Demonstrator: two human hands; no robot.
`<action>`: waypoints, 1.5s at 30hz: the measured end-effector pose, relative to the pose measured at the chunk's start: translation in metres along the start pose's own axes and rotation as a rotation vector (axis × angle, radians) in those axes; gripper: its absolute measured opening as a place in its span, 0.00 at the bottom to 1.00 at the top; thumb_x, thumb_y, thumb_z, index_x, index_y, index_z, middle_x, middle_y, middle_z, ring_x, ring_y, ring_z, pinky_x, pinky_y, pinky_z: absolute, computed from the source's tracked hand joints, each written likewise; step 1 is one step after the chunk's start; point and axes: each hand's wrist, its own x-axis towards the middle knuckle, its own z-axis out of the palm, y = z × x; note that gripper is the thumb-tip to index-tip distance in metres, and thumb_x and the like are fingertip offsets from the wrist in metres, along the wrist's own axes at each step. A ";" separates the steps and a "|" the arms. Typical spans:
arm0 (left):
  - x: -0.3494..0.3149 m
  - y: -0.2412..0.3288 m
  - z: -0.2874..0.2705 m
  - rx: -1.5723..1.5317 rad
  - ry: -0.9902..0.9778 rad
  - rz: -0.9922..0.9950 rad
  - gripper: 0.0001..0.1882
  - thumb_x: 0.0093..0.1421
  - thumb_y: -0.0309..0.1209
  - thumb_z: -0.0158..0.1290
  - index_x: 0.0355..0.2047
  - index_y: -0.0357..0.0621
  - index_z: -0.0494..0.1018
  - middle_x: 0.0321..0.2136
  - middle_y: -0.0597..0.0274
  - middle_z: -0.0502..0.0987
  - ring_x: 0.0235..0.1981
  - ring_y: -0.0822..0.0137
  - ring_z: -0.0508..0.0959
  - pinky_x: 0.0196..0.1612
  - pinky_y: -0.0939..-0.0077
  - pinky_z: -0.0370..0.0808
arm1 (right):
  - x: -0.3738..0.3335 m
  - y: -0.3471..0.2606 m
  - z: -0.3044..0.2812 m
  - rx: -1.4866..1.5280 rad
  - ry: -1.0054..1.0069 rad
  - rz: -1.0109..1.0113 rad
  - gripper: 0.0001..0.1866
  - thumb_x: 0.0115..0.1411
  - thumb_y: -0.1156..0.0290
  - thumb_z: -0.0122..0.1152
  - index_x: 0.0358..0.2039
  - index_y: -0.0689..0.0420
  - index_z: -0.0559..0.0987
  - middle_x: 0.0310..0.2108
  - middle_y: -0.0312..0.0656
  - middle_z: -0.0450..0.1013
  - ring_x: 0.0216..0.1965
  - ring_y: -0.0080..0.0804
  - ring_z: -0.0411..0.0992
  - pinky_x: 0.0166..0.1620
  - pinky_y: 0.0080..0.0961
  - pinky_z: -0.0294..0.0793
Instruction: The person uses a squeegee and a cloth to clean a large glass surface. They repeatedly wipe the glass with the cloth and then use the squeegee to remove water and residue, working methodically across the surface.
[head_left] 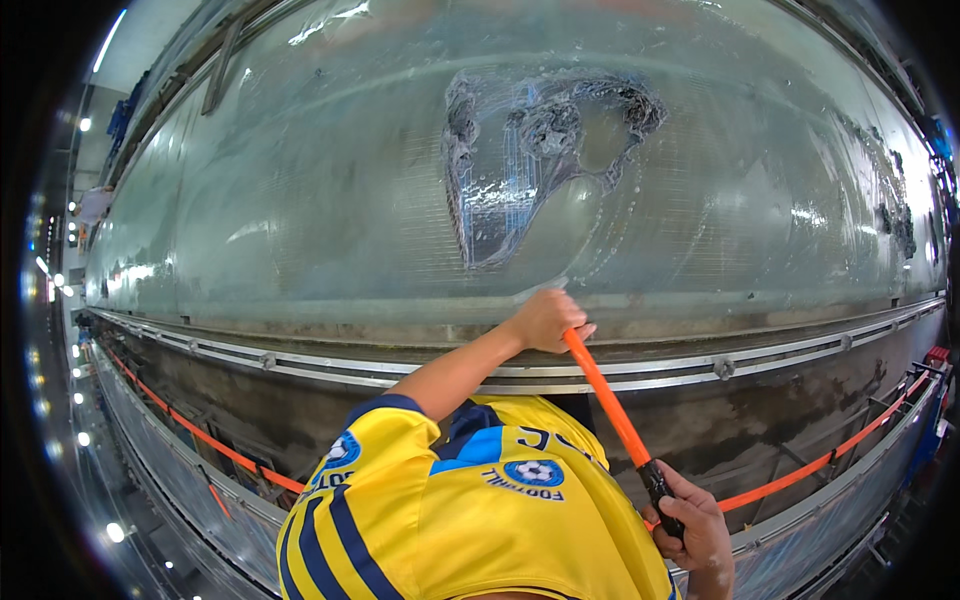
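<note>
An orange pole (608, 400) with a black grip runs slantwise in front of my yellow shirt. My left hand (550, 318) is closed around its far end, over the near edge of a long, wet, grey-green surface (330, 190). Lower right, my right hand (690, 520) is wrapped round the black grip (660, 492). Whatever lies beyond my left hand on the pole is mostly hidden; only a pale sliver shows there. Out on the wet surface sits a patch of dark, bubbly, crumpled film or foam (545, 135), apart from my hands.
A double metal rail (300, 362) runs along the surface's near side, between it and me. Behind me, an orange bar (800, 480) and further metal framing stretch across. More dark residue (900, 215) lies at the far right. Lamps (115, 532) glow at the left.
</note>
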 end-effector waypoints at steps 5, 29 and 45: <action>-0.028 -0.026 -0.030 0.128 -0.002 0.019 0.24 0.55 0.36 0.59 0.09 0.48 0.60 0.10 0.61 0.66 0.14 0.56 0.70 0.20 0.62 0.64 | 0.017 -0.004 0.025 -0.121 0.003 0.034 0.32 0.64 0.78 0.49 0.69 0.58 0.61 0.28 0.45 0.70 0.11 0.19 0.56 0.13 0.15 0.53; 0.178 -0.161 -0.038 0.006 0.045 0.190 0.23 0.57 0.37 0.58 0.10 0.48 0.62 0.10 0.58 0.65 0.14 0.52 0.70 0.18 0.59 0.64 | 0.086 -0.109 0.064 0.077 0.010 -0.226 0.29 0.68 0.73 0.48 0.69 0.52 0.61 0.30 0.39 0.69 0.11 0.15 0.55 0.13 0.13 0.53; -0.031 -0.049 -0.048 0.079 0.078 -0.029 0.24 0.56 0.37 0.58 0.08 0.49 0.61 0.09 0.60 0.67 0.13 0.55 0.70 0.21 0.62 0.65 | 0.028 -0.021 0.067 -0.202 0.019 0.073 0.34 0.61 0.80 0.52 0.69 0.60 0.61 0.29 0.43 0.72 0.14 0.19 0.61 0.15 0.14 0.56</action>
